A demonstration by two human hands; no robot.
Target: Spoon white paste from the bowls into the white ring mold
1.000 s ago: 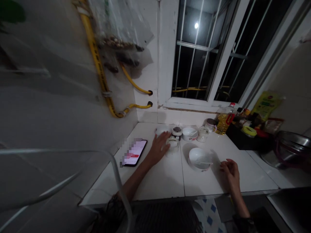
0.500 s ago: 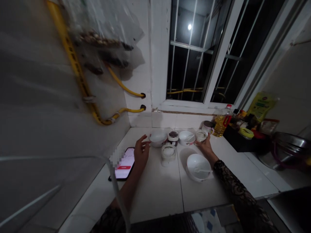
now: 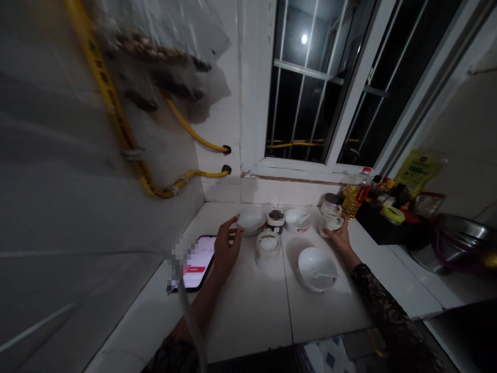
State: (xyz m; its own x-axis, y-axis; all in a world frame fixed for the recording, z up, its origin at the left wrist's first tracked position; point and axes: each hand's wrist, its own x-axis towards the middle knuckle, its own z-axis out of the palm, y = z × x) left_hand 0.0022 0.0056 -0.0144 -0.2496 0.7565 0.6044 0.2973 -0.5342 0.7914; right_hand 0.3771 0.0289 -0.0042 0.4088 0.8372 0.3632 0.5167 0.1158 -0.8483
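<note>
My right hand is closed around a small clear jar with pale contents, beside a lidded mug. My left hand has its fingers curved and apart at the left side of a white bowl; its fingertips seem to touch the rim. Right of that bowl stand a dark-lidded jar and a second white bowl with a spoon in it. Another clear jar with white contents is in front of them. Nearer me, a third white bowl holds a white spoon.
A lit phone lies left of my left forearm. At the right are an oil bottle, a black box of seasonings and a steel pot. Yellow pipe runs along the left wall.
My right hand has moved the small jar to the right, away from the spoon bowl and in front of the mug. My left hand has come slightly closer to the left bowl.
</note>
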